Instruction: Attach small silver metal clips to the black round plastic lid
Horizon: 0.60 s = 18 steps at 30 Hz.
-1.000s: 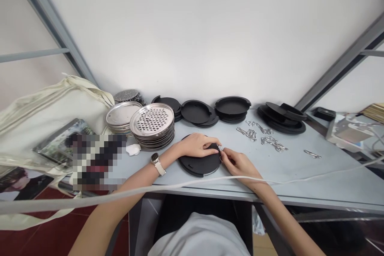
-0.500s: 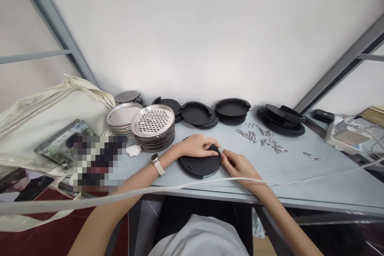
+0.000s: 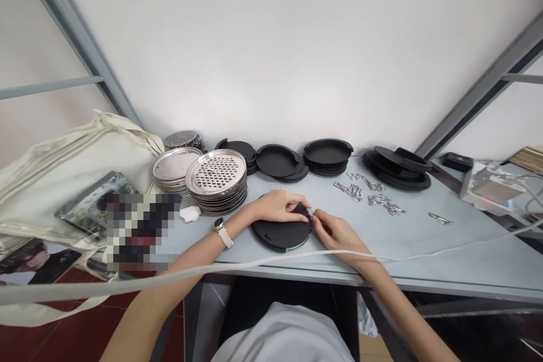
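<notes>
A black round plastic disc (image 3: 282, 235) lies flat near the table's front edge, with a strip of metal showing along its lower right rim. My left hand (image 3: 278, 206) rests over the disc's top, thumb and index finger closed at its right edge. At that same edge, my right hand (image 3: 333, 230) pinches a small silvery metal piece (image 3: 310, 212), probably one of the wire clips; the fingers partly hide it. Several bent-wire metal clips (image 3: 386, 204) lie loose to the right, beyond my right hand.
Behind my left forearm stand perforated metal grater discs (image 3: 216, 172) and plain metal discs (image 3: 176, 164), stacked. Black round trays (image 3: 326, 154) line the wall. A white cable (image 3: 254, 262) crosses in front of my arms. A cream bag (image 3: 85, 153) sits left, a white box (image 3: 494, 189) right.
Both hands stay at the disc's right edge. The small metal piece has shifted slightly left between the fingers, and the view has moved a little.
</notes>
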Each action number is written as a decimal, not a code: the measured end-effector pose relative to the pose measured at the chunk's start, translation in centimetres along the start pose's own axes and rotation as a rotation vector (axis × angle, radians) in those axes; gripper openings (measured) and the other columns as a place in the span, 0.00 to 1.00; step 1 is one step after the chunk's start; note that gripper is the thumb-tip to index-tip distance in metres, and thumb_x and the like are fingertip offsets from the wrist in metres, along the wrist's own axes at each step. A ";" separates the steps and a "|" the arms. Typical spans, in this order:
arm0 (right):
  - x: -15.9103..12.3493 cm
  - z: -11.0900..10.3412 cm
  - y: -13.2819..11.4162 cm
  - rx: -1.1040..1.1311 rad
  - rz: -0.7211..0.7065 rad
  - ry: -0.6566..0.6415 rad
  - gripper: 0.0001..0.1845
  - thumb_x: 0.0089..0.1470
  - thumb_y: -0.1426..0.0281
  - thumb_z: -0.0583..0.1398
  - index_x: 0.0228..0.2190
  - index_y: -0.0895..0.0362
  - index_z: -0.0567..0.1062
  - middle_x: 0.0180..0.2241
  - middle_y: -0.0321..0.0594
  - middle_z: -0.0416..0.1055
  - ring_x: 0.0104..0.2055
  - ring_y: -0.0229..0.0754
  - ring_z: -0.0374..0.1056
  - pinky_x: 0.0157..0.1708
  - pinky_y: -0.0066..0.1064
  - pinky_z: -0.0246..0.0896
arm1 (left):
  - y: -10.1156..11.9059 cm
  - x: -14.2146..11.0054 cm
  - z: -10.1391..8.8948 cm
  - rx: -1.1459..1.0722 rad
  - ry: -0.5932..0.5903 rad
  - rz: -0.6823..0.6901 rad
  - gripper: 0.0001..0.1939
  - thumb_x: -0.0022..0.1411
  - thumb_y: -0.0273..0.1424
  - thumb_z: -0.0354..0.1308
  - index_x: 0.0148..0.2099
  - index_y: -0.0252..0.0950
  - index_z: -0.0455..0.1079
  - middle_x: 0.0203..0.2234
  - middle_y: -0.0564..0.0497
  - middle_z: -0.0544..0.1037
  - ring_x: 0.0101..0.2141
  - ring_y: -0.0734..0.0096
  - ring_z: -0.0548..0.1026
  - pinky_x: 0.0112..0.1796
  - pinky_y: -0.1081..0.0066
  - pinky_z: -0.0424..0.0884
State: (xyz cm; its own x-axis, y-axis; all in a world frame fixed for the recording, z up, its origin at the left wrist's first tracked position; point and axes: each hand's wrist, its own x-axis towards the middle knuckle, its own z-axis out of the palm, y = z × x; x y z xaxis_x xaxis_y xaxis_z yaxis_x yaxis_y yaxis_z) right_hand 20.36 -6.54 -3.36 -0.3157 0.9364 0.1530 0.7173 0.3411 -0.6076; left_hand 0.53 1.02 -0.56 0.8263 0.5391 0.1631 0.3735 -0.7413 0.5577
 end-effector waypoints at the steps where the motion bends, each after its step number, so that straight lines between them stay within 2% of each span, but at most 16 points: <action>1: 0.0 0.0 0.0 -0.004 -0.001 -0.005 0.16 0.60 0.62 0.45 0.23 0.53 0.57 0.18 0.30 0.57 0.21 0.36 0.52 0.22 0.26 0.47 | 0.0 0.0 0.0 0.004 -0.001 0.005 0.20 0.59 0.45 0.54 0.48 0.38 0.68 0.19 0.60 0.61 0.22 0.80 0.62 0.27 0.78 0.55; 18: 0.0 -0.2 -0.1 -0.045 0.004 -0.018 0.16 0.60 0.63 0.46 0.22 0.54 0.57 0.18 0.31 0.58 0.20 0.35 0.53 0.22 0.26 0.46 | 0.2 0.0 0.1 0.030 -0.003 0.026 0.18 0.61 0.43 0.53 0.49 0.39 0.66 0.20 0.60 0.62 0.22 0.80 0.61 0.26 0.78 0.54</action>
State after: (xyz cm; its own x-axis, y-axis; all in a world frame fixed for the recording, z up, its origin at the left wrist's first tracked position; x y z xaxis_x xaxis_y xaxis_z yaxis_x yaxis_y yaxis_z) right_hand 20.44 -6.60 -3.18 -0.3235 0.9363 0.1366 0.7457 0.3412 -0.5723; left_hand 0.64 0.87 -0.52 0.8371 0.5182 0.1751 0.3640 -0.7667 0.5289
